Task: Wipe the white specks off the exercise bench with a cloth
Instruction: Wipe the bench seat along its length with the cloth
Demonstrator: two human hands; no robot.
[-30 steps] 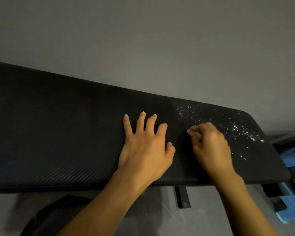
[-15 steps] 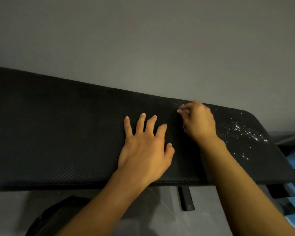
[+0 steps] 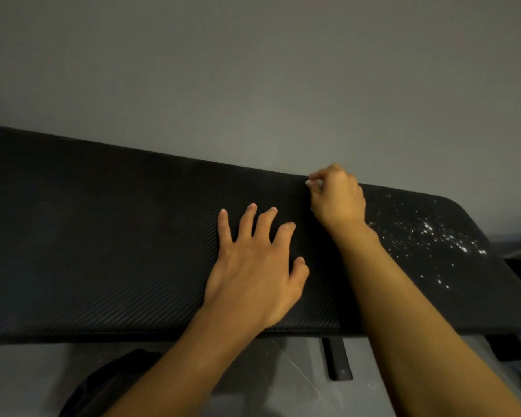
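Running left to right across the head view, the black exercise bench [image 3: 103,236] is seen against a plain grey wall [image 3: 253,70], with its rounded end at the right. The right grip [image 3: 337,203] is placed at the far edge of the pad, its fingers curled tight round a cloth [image 3: 315,183], of which only a pale sliver is shown at the fingertips. The left grip [image 3: 253,266] is laid flat on the pad with fingers spread and nothing held, seemingly as a brace. The white specks [image 3: 433,236] are scattered on the pad to the right of the right grip, thickest toward the rounded end. No specks are seen on the pad left of that grip. A stroke carried rightward along the bench's long axis is therefore judged to be what is needed, and the right grip is much the nearer. Below the pad, a black support [image 3: 339,362] is seen above the floor.
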